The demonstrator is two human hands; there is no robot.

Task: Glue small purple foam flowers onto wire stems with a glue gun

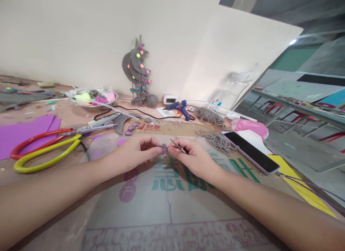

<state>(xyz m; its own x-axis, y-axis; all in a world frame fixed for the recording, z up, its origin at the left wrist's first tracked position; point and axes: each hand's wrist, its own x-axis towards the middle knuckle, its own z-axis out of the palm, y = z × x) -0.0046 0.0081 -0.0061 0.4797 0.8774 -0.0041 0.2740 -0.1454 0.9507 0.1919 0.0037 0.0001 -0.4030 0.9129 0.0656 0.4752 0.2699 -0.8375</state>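
My left hand (144, 150) is closed, its thumb and finger pinching a small grey and purple felt piece (164, 149). Close beside it, my right hand (190, 154) is closed around a slim dark pointed tool (176, 145) whose tip points up and left; its exact kind is hard to make out. The right fingertips meet the felt piece's right edge. Below both hands, a thin grey strand (169, 204) runs down over the printed cardboard (121, 211). Whether it joins the felt piece is hidden.
Left lie large scissors (45, 150) and purple sheets (24, 134). Behind are a bowl (93, 104), moon-shaped felt hangings (137, 67), a small clock (170, 99), and a glue gun (180, 109). Grey yarn (217, 141), a phone (250, 150) and a clear bottle (230, 89) stand right.
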